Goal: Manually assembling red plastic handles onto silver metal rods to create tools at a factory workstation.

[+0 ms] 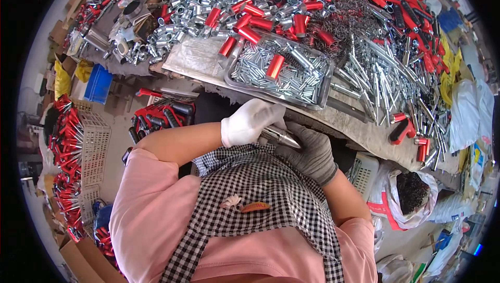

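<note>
On my feed, left hand (250, 121) white-gloved, right hand (311, 154) gray-gloved, both gripping a pointed metal tool (284, 137) mid-frame, shallow tray (325, 88) above.

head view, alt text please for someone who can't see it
White-gloved left hand and grey-gloved right hand hold a shiny metal part in front of a checked apron. Beyond them, a tray of small silver pins sits on a bench heaped with red tubes, silver fittings, springs and rods.
</note>
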Available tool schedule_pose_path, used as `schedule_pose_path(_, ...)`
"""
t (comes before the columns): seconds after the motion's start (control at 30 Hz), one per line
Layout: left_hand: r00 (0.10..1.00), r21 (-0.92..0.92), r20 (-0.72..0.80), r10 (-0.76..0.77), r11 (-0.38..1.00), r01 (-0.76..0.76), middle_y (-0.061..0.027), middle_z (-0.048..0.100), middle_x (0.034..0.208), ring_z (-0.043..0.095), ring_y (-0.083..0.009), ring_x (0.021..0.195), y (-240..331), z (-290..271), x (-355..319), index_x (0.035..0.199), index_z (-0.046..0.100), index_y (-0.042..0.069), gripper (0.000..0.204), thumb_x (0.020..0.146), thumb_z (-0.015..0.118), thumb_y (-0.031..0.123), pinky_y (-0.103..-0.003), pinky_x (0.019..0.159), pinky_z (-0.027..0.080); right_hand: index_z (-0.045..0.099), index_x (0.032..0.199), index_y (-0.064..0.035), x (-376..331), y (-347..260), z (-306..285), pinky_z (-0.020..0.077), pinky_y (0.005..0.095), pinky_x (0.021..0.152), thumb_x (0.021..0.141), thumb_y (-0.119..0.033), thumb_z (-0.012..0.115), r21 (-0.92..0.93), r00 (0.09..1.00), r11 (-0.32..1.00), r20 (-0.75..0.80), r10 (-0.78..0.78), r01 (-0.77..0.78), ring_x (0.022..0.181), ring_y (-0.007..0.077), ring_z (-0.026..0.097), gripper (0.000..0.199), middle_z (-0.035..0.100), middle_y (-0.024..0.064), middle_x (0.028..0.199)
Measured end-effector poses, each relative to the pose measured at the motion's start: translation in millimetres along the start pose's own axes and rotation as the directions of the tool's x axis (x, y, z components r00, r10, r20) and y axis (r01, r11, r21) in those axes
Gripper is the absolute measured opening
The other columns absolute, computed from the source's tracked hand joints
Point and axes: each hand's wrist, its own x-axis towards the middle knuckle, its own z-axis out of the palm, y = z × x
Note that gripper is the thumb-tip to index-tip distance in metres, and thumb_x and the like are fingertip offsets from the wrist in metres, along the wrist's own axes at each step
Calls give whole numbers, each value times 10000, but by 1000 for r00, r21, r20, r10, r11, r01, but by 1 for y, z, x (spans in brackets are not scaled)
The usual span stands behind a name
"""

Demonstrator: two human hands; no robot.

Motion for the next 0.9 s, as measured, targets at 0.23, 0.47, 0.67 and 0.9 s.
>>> schedule_pose_path(0.23,857,923,-276,434,369,110,-175,696,905,680,-356,859,36,-55,52,930,685,43,302,856,621,329,-452,746,546,695,1131,-48,-2,8,-12,547,324,749,765,-216,810,-179,1000,984,-18,22,-24,805,258,705,419,721,132,895)
schedule_pose_path(0.47,815,822,-531,229,374,430,-313,640,992,638,-458,958,34,-74,108,1137,525,-9,307,857,549,114,-515,856,499,711,1081,-96,-8,11,-13,550,350,751,782,-260,790,10,987,998,-148,67,-66,858,309,707,350,713,152,920)
schedule_pose_path(0.67,727,929,-316,609,354,107,-244,672,980,634,-442,916,33,-88,88,1118,642,49,290,853,531,94,-490,830,515,692,1136,-44,-14,17,-20,559,343,802,754,-168,803,-178,985,981,-166,44,-74,895,280,720,417,729,150,976)
schedule_pose_path(0.9,725,631,-39,688,580,-516,-102,700,941,679,-226,858,28,-16,13,946,661,3,131,882,683,115,-345,762,538,673,1189,-68,-7,3,-20,551,364,826,766,-239,803,-199,986,980,-168,-9,-25,941,301,708,475,716,152,1042)
